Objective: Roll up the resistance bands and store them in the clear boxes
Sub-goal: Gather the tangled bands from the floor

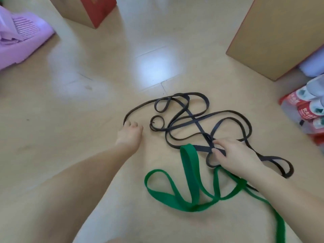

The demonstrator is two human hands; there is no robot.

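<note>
A long thin black resistance band [191,118] lies tangled in loose loops on the floor at the centre. A wider green resistance band [190,165] lies in loops just in front of it and trails off to the lower right. My left hand [130,133] is at the leftmost bend of the black band, with its fingers curled down over it. My right hand [235,155] pinches the black band where its strands cross, just right of the green band's top loop. No clear box is in view.
The floor is pale and glossy. A cardboard box [273,35] stands at the back right, and a red and brown box [91,9] at the back. A purple plastic item [22,35] lies at the left. Packaged goods [306,106] sit at the right edge.
</note>
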